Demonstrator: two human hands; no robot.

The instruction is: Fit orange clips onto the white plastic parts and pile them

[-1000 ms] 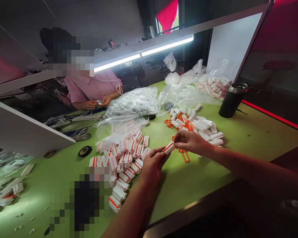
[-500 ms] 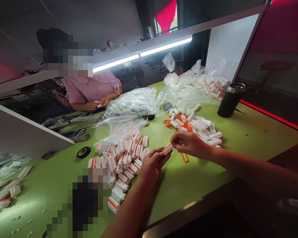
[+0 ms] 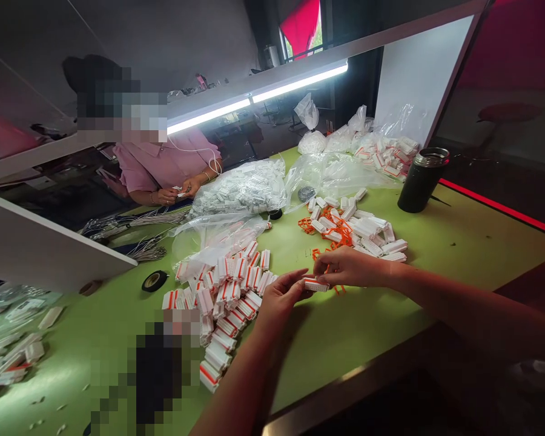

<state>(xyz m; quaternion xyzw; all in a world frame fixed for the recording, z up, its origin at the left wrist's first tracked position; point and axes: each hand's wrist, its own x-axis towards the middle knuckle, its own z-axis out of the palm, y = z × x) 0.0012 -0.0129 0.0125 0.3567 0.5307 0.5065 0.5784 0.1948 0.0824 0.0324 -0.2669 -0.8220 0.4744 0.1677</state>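
Observation:
Both of my hands pinch one small white connector [image 3: 317, 284] with an orange clip, low over the green table [image 3: 345, 327]. My left hand [image 3: 279, 298] grips its left end; my right hand [image 3: 347, 267] closes over its right end. Left of my hands lies a pile of white connectors fitted with orange clips [image 3: 222, 297]. Behind my right hand lies a pile of plain white connectors and loose orange clips [image 3: 354, 230].
A black flask [image 3: 423, 180] stands at the right. Clear bags of parts [image 3: 245, 189] lie across the back. A tape roll [image 3: 154, 281] sits left of the pile. Across the table a person in pink [image 3: 168, 163] handles a small part. A white divider [image 3: 36, 239] stands at left.
My hands have dropped closer to the table, and the connector has turned from tilted to nearly level. The right hand now covers more of it.

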